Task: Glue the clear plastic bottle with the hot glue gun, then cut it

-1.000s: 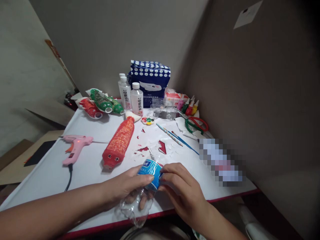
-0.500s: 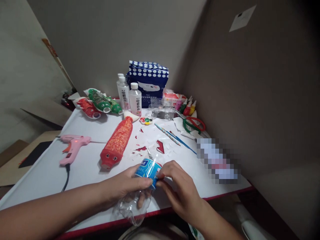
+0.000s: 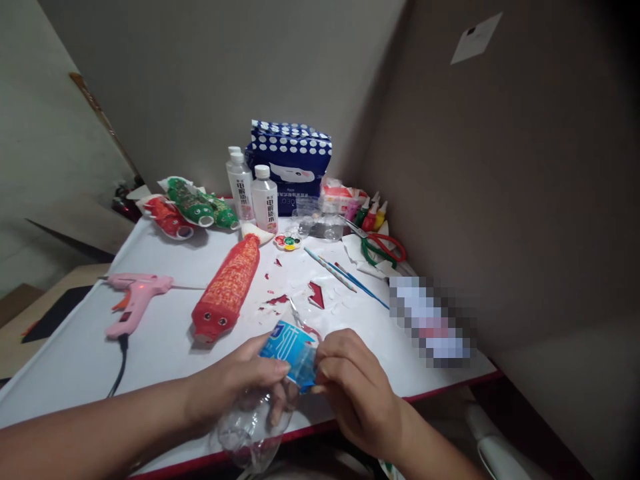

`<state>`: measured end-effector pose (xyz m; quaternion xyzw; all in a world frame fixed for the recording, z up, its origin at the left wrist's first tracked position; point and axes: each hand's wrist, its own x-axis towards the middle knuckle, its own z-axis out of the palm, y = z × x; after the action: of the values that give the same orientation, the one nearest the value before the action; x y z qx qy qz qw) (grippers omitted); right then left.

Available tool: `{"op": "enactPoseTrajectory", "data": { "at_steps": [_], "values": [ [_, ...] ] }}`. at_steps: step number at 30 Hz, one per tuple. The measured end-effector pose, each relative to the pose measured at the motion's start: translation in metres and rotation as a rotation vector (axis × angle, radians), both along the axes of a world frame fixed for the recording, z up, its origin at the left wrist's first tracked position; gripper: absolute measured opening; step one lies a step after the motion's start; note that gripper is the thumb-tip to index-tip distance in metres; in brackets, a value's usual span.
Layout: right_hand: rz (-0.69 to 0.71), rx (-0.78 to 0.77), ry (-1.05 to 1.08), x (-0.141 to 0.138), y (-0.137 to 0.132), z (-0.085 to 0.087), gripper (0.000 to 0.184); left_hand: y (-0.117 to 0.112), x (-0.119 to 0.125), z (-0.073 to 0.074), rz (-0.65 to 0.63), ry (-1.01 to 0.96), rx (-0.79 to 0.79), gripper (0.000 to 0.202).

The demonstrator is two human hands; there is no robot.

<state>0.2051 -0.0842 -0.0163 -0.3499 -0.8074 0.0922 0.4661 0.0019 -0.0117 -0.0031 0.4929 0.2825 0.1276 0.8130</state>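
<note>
My left hand (image 3: 260,373) is wrapped round a clear plastic bottle (image 3: 250,423), its thumb lying over the blue label (image 3: 285,347). The crumpled bottle lies tilted above the table's front edge. With fingers pinched, my right hand (image 3: 355,387) grips the label's right edge, which stands partly away from the bottle. Just beyond the bottle rests a small pair of scissors (image 3: 296,311), its handles partly hidden. A red painted bottle fish (image 3: 227,287) with stuck-on eyes lies left of them.
A pink glue gun (image 3: 137,300) with a cord lies at left. Green and red fish (image 3: 187,203), water bottles (image 3: 264,200) and a blue bag (image 3: 293,160) stand behind. Brushes (image 3: 345,273), red scraps (image 3: 316,295), a paint palette (image 3: 287,241) and larger scissors (image 3: 383,248) lie farther right.
My right hand has pulled the label's edge outward, and more of it now stands off the bottle. The view has shifted slightly to the right.
</note>
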Motion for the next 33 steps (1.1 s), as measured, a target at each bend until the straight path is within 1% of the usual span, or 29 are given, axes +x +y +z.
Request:
{"op": "enactPoseTrajectory", "data": {
  "at_steps": [2, 4, 6, 8, 9, 11, 14, 17, 19, 23, 25, 27, 29, 30, 33],
  "values": [
    [0.048, -0.01, 0.019, 0.001, -0.003, -0.001, 0.022, -0.001, -0.002, -0.002, 0.05, -0.019, -0.099, 0.043],
    [0.101, -0.045, 0.071, 0.002, -0.007, -0.002, 0.019, -0.001, -0.004, -0.003, 0.064, -0.05, -0.198, 0.047],
    [0.149, -0.123, 0.175, 0.004, -0.011, -0.002, 0.013, -0.001, -0.003, -0.003, 0.014, -0.075, -0.29, 0.052],
    [0.174, -0.219, 0.29, 0.005, -0.014, -0.004, 0.006, -0.001, -0.002, -0.003, -0.069, -0.089, -0.356, 0.057],
    [0.173, -0.254, 0.325, 0.004, -0.015, -0.005, 0.006, -0.001, -0.002, -0.004, -0.103, -0.096, -0.371, 0.058],
    [0.143, -0.277, 0.341, 0.003, -0.015, -0.01, 0.008, 0.0, -0.002, -0.005, -0.148, -0.098, -0.383, 0.061],
    [0.082, -0.298, 0.352, -0.002, -0.012, -0.017, 0.009, 0.002, -0.004, -0.008, -0.161, -0.097, -0.401, 0.068],
    [0.068, -0.335, 0.394, -0.006, -0.009, -0.018, 0.009, 0.004, -0.005, -0.006, -0.16, -0.112, -0.396, 0.07],
    [0.065, -0.316, 0.375, -0.007, -0.008, -0.014, 0.011, 0.004, -0.005, -0.002, -0.13, -0.127, -0.36, 0.067],
    [0.027, -0.22, 0.281, -0.007, -0.009, 0.002, 0.02, -0.003, -0.003, 0.003, -0.008, -0.185, -0.286, 0.053],
    [0.01, -0.166, 0.234, -0.007, -0.009, 0.01, 0.024, -0.008, -0.002, 0.004, 0.051, -0.214, -0.26, 0.05],
    [0.0, -0.125, 0.197, -0.008, -0.008, 0.016, 0.027, -0.013, -0.001, 0.005, 0.068, -0.232, -0.212, 0.053],
    [-0.004, -0.127, 0.182, -0.009, -0.006, 0.018, 0.026, -0.017, -0.001, 0.008, 0.033, -0.239, -0.169, 0.055],
    [-0.007, -0.141, 0.182, -0.01, -0.005, 0.018, 0.025, -0.018, -0.001, 0.009, 0.014, -0.247, -0.153, 0.059],
    [0.0, -0.128, 0.141, -0.011, -0.001, 0.018, 0.026, -0.021, -0.002, 0.01, 0.017, -0.207, -0.159, 0.071]
  ]
}}
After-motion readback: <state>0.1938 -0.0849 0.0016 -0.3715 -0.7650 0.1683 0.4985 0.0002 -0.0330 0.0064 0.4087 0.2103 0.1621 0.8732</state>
